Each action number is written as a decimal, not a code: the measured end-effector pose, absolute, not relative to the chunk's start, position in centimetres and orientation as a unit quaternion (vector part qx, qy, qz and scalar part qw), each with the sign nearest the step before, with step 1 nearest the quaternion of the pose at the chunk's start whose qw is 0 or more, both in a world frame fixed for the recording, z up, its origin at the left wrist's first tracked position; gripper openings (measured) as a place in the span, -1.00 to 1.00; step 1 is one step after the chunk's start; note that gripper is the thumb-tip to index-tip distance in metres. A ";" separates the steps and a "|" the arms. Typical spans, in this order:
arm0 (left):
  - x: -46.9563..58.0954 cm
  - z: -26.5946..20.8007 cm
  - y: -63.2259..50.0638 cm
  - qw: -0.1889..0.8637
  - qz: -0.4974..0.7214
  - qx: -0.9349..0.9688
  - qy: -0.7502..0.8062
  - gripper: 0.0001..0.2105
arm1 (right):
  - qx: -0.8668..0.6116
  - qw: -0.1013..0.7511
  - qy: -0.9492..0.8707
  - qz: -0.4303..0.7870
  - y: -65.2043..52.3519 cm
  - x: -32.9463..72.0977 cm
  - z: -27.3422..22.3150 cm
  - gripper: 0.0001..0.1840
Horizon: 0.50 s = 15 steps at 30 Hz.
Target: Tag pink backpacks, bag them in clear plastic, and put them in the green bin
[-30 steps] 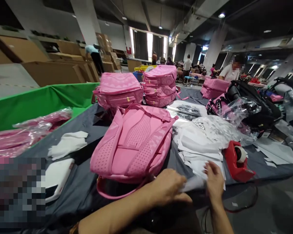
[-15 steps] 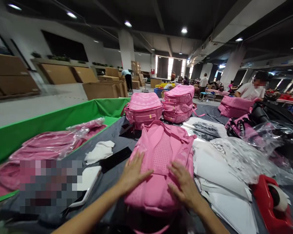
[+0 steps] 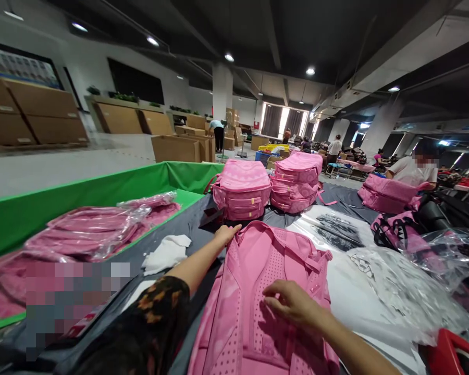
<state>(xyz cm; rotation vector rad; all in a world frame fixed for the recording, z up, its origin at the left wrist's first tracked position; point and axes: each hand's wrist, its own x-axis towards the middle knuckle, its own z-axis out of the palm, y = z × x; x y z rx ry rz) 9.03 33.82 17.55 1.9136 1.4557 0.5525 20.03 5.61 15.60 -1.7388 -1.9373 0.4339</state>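
Observation:
A pink backpack (image 3: 254,312) lies in front of me with its perforated back panel and shoulder straps facing up. My left hand (image 3: 227,234) is at its far left corner, closed on the edge, with some fingertips hidden. Over the middle of the back panel is my right hand (image 3: 295,302), fingers loosely bent and apart, holding nothing. Whether it touches the fabric I cannot tell. Just beyond stand another pink backpack (image 3: 242,190) and a stack of pink backpacks (image 3: 297,182).
Pink bags in clear plastic (image 3: 89,229) lie in a green-walled bin (image 3: 82,187) at left. A white cloth (image 3: 167,253) is on the grey table cover. To the right are white sheets (image 3: 342,291), clear plastic bags (image 3: 398,286) and a red tape dispenser (image 3: 445,349). A co-worker (image 3: 410,169) stands far right.
My left hand has moved forward from the backpack's middle to its far left corner. My right hand has lifted and bent its fingers. The backpack shows larger, and the view has shifted.

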 end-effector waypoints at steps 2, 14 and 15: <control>10.0 17.5 34.9 0.324 0.218 0.732 0.558 -0.70 | -0.646 0.240 -0.715 0.118 9.9 21.3 15.4 -0.83; 7.9 13.6 38.2 0.333 0.208 0.712 0.582 -0.72 | -0.702 0.258 -0.663 0.030 28.6 17.5 13.1 -0.68; 7.7 12.6 38.4 0.347 0.203 0.701 0.590 -0.73 | -0.700 0.256 -0.667 0.026 28.4 17.3 12.4 -0.70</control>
